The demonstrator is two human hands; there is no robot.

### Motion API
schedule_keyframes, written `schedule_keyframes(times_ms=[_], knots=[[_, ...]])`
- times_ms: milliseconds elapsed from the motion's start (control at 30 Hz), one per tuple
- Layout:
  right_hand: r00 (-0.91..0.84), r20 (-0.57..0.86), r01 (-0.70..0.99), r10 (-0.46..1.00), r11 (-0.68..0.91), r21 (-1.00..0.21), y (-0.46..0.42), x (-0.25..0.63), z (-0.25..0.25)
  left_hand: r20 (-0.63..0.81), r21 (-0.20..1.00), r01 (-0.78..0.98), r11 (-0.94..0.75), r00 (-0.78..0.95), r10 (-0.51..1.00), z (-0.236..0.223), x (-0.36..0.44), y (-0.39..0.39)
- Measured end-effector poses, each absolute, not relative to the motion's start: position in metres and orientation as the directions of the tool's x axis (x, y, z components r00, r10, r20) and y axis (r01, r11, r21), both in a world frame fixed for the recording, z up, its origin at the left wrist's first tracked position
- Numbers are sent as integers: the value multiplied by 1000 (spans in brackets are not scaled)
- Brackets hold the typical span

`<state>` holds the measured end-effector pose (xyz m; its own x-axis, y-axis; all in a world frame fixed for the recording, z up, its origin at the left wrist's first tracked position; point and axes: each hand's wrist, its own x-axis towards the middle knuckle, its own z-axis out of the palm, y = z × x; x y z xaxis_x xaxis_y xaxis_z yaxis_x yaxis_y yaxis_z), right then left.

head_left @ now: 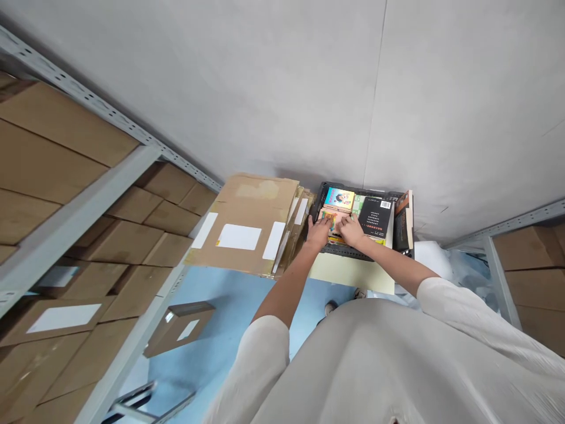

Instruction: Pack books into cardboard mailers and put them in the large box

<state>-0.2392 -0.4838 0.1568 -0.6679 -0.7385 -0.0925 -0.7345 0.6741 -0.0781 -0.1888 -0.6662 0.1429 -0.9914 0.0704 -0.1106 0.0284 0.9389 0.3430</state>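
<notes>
A black plastic crate (342, 249) holds books lying flat and one book on edge. Inside, at the front left, lies a small book with a pink and orange cover (334, 220). My left hand (318, 232) grips its left side, with the thumb near the crate wall. On its right side my right hand (352, 230) holds on with bent fingers; the fingertips are partly hidden. Behind it is a book with a blue and yellow cover (340, 198). To the right lies a black book with a barcode (376, 218). Another dark book (404, 221) leans against the crate's right wall.
Left of the crate stand flattened-looking cardboard boxes (247, 203) with white labels. Metal shelving (83, 221) full of cartons runs along the left; more cartons (534, 285) stand at right. A carton (180, 327) lies low over the blue floor (212, 353). A grey wall (286, 88) rises behind.
</notes>
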Motion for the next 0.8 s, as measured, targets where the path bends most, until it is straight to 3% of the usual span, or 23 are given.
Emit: schedule_keyframes(times_ms=[133, 333, 800], knots=[[-669, -134, -726, -731, 681, -98, -485, -242, 162, -178, 192, 61, 979, -979, 96, 154, -190, -666], [-708, -131, -689, -694, 719, -85, -484, -239, 177, -138, 150, 98, 984, -983, 119, 166, -191, -671], [-865, 194, -484, -462, 871, -83, -459, -198, 215, 290, 263, 428, 865, -890, 353, 207, -195, -678]])
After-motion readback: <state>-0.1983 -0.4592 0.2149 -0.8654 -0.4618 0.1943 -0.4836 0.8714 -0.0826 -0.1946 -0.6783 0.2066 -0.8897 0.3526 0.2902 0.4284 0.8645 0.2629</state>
